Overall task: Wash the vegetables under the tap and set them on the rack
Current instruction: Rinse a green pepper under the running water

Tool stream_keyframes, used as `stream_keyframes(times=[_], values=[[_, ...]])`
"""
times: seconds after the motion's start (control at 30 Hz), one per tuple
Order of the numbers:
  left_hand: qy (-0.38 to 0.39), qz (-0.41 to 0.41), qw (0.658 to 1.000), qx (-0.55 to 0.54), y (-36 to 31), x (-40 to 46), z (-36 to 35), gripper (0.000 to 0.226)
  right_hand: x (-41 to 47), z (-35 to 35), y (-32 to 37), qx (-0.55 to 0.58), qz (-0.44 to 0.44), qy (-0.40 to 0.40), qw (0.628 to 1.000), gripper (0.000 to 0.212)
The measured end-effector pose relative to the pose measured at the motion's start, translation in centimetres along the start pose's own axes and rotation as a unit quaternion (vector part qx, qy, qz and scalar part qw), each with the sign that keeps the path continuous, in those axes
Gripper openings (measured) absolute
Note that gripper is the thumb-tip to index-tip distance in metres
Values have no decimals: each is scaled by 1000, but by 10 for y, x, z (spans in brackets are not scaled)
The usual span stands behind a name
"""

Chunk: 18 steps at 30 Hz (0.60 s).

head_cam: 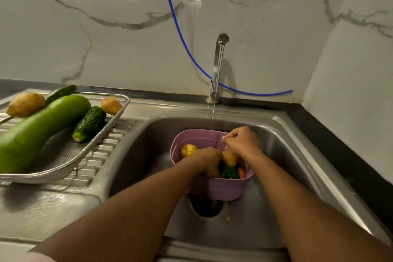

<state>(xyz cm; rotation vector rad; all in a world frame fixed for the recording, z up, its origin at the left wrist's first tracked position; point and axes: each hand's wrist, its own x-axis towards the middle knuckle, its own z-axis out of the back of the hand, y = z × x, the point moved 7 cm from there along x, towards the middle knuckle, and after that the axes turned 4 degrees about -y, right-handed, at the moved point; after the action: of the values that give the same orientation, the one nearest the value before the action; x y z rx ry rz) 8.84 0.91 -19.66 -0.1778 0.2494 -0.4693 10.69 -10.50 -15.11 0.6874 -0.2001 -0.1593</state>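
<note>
Vegetables fill the purple basket (214, 187) in the sink (297, 155) under the running tap (218, 66); my left hand (207, 160) and right hand (242, 142) both grasp a potato (229, 158).

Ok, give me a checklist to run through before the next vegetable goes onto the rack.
1. Tap running: ok, a thin stream falls to the purple basket.
2. Vegetable held: ok, left hand and right hand grip a yellowish vegetable.
3. It sits under the stream: cannot tell.
4. Rack has room: ok, bare mesh near its front.
5. Vegetables left in the basket: ok, several show.
</note>
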Motion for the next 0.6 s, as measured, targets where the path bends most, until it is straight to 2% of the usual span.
stream_keyframes(times=[0.07, 0.13, 0.23, 0.27, 0.33, 0.43, 0.53, 0.6], values=[[-12, -6, 1000, 5, 1, -4, 3, 43, 0, 2, -1, 11, -1, -6, 1000, 20], [-24, -15, 999, -16, 1, -8, 7, 53, 0, 3, -2, 38, -6, -13, 999, 21], [-48, -46, 994, -92, -1, -18, 22, 62, 0, 8, 0, 86, -2, -19, 996, 27], [-61, -50, 986, -150, 2, -20, 28, 60, -1, 9, 3, 109, 2, -16, 994, 30], [-75, -43, 937, -339, 8, -26, 37, 48, -5, 15, 13, 170, 10, -10, 985, 31], [-81, 27, 818, -569, 18, -31, 41, 40, -12, 18, 34, 273, 40, 17, 961, 26], [-124, 120, 717, -675, 25, -36, 43, 44, -19, 4, 44, 280, 55, 80, 955, 31], [-146, 155, 690, -691, 30, -37, 41, 51, -24, -8, 45, 245, 45, 104, 963, 39]])
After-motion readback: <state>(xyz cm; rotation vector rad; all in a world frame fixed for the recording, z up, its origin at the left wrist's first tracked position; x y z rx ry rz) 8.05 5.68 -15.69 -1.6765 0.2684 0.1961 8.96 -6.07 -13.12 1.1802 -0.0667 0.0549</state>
